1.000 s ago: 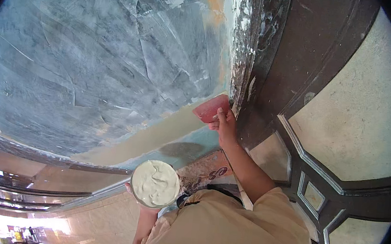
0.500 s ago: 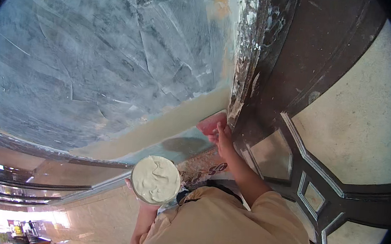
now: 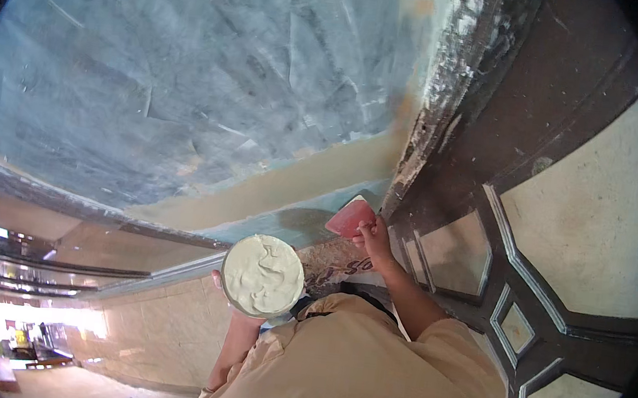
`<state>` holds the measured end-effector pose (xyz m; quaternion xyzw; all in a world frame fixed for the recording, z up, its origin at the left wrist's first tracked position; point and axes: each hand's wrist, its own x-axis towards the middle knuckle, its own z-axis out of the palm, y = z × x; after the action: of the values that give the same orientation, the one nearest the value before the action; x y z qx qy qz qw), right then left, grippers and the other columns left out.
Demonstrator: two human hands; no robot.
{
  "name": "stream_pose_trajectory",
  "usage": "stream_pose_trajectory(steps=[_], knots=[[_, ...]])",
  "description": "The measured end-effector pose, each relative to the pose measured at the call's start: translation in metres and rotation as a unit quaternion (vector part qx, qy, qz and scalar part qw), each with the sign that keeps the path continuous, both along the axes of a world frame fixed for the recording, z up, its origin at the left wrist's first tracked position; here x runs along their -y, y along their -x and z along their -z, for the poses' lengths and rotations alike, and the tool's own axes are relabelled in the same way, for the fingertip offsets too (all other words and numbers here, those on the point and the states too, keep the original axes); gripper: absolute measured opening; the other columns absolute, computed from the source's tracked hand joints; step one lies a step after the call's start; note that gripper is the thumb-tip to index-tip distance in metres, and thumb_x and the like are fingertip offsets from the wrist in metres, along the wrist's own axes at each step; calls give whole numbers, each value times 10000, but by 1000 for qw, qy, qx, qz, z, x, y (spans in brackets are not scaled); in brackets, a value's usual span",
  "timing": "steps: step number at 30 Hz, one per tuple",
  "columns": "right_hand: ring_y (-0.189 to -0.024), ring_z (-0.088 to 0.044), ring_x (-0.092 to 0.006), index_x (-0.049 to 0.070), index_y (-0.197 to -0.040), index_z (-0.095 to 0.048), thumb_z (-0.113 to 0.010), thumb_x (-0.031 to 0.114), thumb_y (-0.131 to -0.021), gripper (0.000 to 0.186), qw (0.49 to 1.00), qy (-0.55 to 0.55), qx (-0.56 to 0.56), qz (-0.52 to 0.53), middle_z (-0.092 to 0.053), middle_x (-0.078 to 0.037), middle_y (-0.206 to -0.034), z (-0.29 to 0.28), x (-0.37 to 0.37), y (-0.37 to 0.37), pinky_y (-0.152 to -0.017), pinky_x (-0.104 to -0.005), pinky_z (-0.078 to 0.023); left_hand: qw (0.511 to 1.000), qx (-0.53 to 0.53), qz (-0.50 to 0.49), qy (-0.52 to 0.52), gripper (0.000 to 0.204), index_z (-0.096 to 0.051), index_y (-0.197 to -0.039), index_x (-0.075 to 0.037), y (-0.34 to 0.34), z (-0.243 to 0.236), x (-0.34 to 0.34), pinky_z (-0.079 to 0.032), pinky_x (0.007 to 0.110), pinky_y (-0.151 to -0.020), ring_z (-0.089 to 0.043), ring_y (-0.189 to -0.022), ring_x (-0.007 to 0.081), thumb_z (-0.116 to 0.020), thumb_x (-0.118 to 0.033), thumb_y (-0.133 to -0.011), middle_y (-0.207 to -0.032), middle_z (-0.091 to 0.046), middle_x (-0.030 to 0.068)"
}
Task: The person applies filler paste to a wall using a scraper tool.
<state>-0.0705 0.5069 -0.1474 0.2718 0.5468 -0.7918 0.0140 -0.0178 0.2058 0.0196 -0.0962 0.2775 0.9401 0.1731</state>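
My left hand (image 3: 242, 321) grips a round tub (image 3: 223, 273) from below and the side; pale, creamy putty (image 3: 263, 275) fills it to near the rim. In my right hand (image 3: 375, 241) is a red putty spreader (image 3: 351, 218), pinched between thumb and fingers. A little pale putty shows along the spreader's upper edge. Beyond it, a smooth beige band of putty (image 3: 282, 183) runs along the lower part of the blue-grey wall (image 3: 193, 69). The spreader is in front of the lower wall, below this band; whether it touches the wall I cannot tell.
To the right of the wall stands a dark, worn door frame (image 3: 456, 81) with flaking, paint-smeared edges. A dark panelled door (image 3: 541, 300) with pale insets is further right. Dark rails (image 3: 47, 266) and a beige tiled surface (image 3: 165, 330) lie at lower left.
My right hand has drawn the spreader down from the right end of the beige band and tilted it. The view has shifted, and the tub stays in my left hand.
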Motion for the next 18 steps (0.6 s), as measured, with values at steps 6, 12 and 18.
stream_pose_trajectory(steps=[6, 12, 18], knots=[[-682, -658, -125, 25, -1088, -565, -662, 147, -967, 198, 975, -57, -142, -164, -623, -42, -948, -112, 9, -3, -552, -247, -503, 999, 24, -45, 20, 1096, -350, -1551, -176, -7, -8, 3, -337, 604, -1155, -389, -1414, 410, -441, -917, -749, -1592, -353, 135], [-892, -691, -148, 20, -1030, -655, -701, 21, -891, 147, 883, -240, -363, -174, -695, -72, -1008, -221, 29, 5, -752, -289, -567, 996, -10, -7, -91, 1076, -321, -1564, -160, 0, -16, 9, -338, 619, -1147, -391, -1415, 413, -410, -896, -784, -1591, -355, 143], [-998, -678, -292, 91, -1063, -659, -713, -72, -728, 376, 750, -368, -500, -230, -673, -78, -1075, -277, 57, 8, -825, -391, -563, 976, -58, 7, -212, 1115, -281, -1577, -153, 6, -47, 6, -335, 590, -1165, -406, -1417, 388, -370, -923, -776, -1588, -358, 147]])
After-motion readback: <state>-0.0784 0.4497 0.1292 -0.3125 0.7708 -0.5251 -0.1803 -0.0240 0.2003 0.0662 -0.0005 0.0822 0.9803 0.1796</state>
